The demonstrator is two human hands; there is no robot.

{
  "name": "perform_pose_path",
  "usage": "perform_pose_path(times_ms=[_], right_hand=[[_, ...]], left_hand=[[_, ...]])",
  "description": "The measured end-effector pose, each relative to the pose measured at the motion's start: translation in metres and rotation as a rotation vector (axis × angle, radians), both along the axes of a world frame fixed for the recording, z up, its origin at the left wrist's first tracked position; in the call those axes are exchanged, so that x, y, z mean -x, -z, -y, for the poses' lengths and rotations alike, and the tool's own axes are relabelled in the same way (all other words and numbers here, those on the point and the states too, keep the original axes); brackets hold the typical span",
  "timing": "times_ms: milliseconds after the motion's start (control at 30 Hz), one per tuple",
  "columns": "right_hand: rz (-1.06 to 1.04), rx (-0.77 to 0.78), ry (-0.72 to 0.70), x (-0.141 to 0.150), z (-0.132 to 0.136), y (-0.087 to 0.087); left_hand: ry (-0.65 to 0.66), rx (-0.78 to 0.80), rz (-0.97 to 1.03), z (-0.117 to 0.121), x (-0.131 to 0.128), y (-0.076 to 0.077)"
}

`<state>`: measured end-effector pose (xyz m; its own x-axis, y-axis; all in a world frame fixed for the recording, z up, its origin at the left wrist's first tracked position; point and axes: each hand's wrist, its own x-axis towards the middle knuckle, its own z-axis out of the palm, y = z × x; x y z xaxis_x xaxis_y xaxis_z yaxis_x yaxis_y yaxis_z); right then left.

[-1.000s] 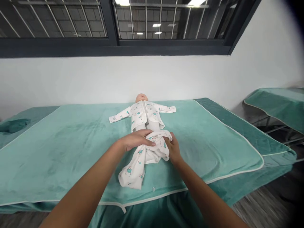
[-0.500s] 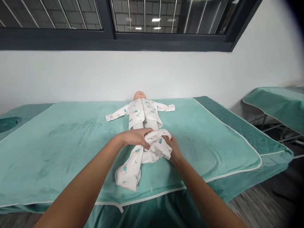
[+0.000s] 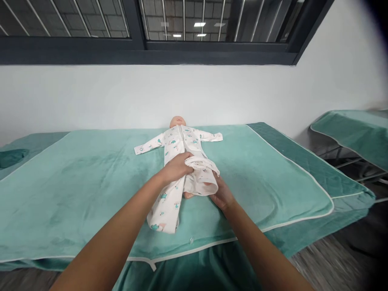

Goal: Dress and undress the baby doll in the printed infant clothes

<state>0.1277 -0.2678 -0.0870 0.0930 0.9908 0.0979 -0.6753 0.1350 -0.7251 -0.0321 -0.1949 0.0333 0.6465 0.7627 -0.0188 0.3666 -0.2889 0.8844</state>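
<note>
A baby doll (image 3: 178,121) lies on its back on a teal towel (image 3: 75,182), head toward the wall, dressed in a white printed romper (image 3: 182,141). My left hand (image 3: 176,166) is closed on the bunched waist fabric of the romper at the doll's hips. My right hand (image 3: 220,193) grips the gathered right leg of the romper from below. A bare doll foot (image 3: 188,195) peeks out under that bunched cloth. The romper's left leg (image 3: 165,210) lies flat toward me.
The towel covers a padded table whose darker teal cover (image 3: 303,161) hangs over the near and right edges. A second teal-covered table (image 3: 351,133) stands to the right. A white wall and dark window frame (image 3: 145,52) are behind. A dark green cloth (image 3: 12,157) lies far left.
Both hands have moved up the doll toward its hips, pulling the bunched romper fabric with them. The doll's foot now shows under the gathered right leg.
</note>
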Motion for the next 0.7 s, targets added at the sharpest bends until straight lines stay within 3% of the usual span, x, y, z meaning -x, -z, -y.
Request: perform_pose_path(times_ms=[67,200,333,433,500,600,700], right_hand=[[-0.009,-0.031,0.030,0.001,-0.004,0.000],[0.106,-0.014,0.164,-0.004,-0.018,-0.004],[0.436,-0.009,0.376,-0.012,-0.041,-0.007],[0.542,-0.008,0.402,-0.014,-0.057,-0.007],[0.564,0.000,0.374,-0.017,-0.062,-0.006],[0.568,0.002,0.306,-0.026,-0.061,-0.007],[0.607,-0.096,0.227,-0.035,-0.056,-0.022]], left_hand=[[-0.143,-0.159,-0.028,-0.003,-0.007,0.004],[-0.362,-0.326,-0.094,-0.006,-0.016,0.010],[-0.417,-0.435,-0.116,-0.013,-0.017,0.015],[-0.440,-0.462,-0.091,-0.020,-0.014,0.019],[-0.422,-0.364,0.010,-0.024,-0.007,0.021],[-0.287,-0.044,0.212,-0.029,0.012,0.024],[-0.203,0.228,0.323,-0.033,0.034,0.029]])
